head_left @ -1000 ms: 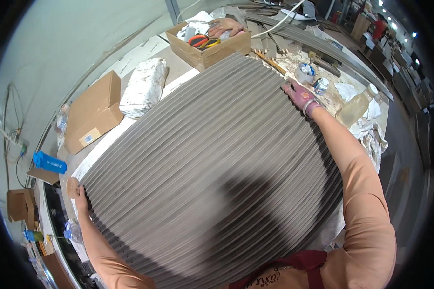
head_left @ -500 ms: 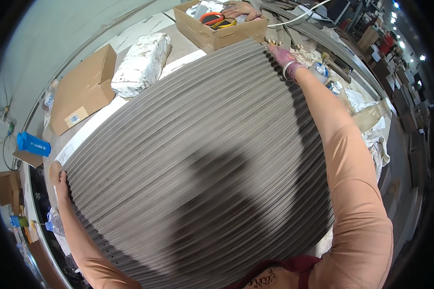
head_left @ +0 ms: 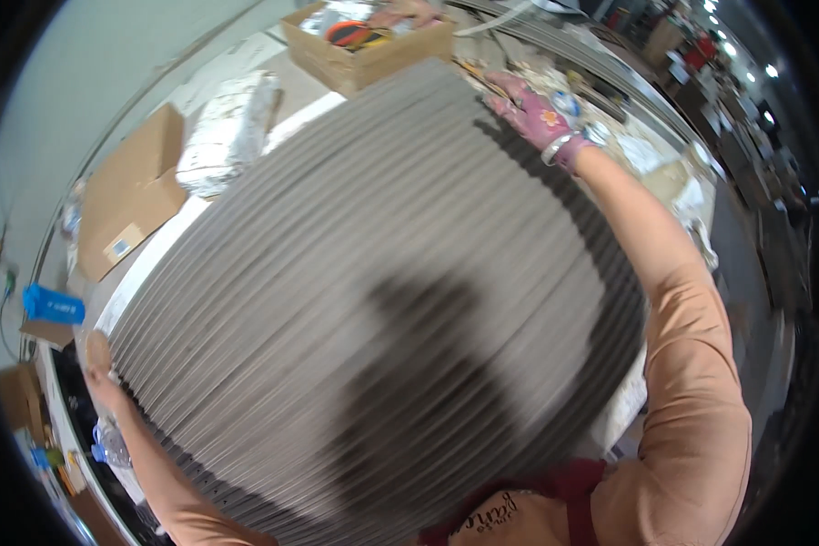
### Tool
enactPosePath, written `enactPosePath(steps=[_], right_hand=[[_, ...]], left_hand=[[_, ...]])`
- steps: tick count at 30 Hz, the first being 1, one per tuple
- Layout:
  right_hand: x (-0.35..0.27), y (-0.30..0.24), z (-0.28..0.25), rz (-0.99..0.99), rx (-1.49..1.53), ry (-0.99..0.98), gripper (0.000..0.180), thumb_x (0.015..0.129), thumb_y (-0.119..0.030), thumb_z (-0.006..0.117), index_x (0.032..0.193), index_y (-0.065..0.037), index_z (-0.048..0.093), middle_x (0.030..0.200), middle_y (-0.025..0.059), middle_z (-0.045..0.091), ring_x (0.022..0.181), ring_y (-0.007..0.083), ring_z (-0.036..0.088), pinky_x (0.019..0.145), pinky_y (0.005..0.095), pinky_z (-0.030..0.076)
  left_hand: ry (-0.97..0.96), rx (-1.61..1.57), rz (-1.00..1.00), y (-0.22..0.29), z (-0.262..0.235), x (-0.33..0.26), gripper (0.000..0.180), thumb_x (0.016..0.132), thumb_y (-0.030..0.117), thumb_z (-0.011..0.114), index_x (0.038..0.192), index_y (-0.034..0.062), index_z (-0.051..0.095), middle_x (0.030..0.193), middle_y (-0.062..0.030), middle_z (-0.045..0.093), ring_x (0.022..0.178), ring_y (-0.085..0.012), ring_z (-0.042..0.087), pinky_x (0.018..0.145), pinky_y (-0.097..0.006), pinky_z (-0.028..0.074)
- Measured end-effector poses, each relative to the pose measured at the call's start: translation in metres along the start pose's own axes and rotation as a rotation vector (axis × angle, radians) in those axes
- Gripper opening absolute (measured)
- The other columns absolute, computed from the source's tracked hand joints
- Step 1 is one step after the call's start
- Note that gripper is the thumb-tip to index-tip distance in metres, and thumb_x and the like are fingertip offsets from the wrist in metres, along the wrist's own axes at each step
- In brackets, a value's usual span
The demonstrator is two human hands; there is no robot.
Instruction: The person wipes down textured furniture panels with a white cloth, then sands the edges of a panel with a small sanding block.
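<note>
A broad sheet of grey-brown ridged strips, laid side by side, fills the middle of the view, with a head-and-shoulders shadow across it. My right hand, in a pink glove with a pale band at the wrist, lies at the strips' far right ends. Its fingers are apart and hold nothing. At the strips' left ends is my left hand, close to a rounded tan piece. Blur hides the left fingers, so whether they grip that piece or the strip ends is unclear.
Beyond the strips stand an opened cardboard box, a white wrapped bundle and a carton with orange-handled tools and what looks like a hand. A blue cup and a clear bottle are at left. Cloths and bottles lie right.
The whole view has shifted, with surroundings lower and further left. My right hand has come back slightly from the far corner, its fingers now more visible. The left hand stays at the left ends.
</note>
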State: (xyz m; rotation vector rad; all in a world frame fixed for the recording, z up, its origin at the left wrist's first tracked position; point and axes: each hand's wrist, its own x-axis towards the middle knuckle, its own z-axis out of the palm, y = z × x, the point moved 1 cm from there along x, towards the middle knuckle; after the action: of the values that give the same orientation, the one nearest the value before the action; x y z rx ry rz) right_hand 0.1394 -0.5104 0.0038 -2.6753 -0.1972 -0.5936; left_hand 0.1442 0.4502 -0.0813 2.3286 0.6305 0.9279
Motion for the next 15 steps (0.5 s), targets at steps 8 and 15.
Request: enactPosePath(steps=[8, 15], right_hand=[[-0.294, -0.023, -0.211, 0.58, 0.056, 0.022, 0.055, 0.1, -0.042, 0.048, 0.137, -0.001, 0.048, 0.135, 0.0153, 0.055, 0.129, 0.0253, 0.048, 0.109, 0.034, 0.034], [-0.374, -0.025, -0.156, 0.814, 0.224, 0.229, 0.054, 0.098, -0.038, 0.052, 0.139, -0.003, 0.045, 0.137, 0.0188, 0.051, 0.128, 0.03, 0.048, 0.108, 0.0362, 0.036]], left_hand=[[-0.463, -0.083, 0.467, 0.234, -0.05, -0.212, 0.06, 0.102, 0.039, 0.042, 0.145, -0.0011, 0.035, 0.15, -0.0193, 0.037, 0.139, -0.0321, 0.035, 0.114, -0.042, 0.028], [-1.222, -0.075, 0.912, 0.328, -0.17, -0.439, 0.082, 0.075, 0.037, 0.072, 0.139, -0.0006, 0.04, 0.147, -0.0223, 0.037, 0.136, -0.042, 0.033, 0.111, -0.056, 0.024]])
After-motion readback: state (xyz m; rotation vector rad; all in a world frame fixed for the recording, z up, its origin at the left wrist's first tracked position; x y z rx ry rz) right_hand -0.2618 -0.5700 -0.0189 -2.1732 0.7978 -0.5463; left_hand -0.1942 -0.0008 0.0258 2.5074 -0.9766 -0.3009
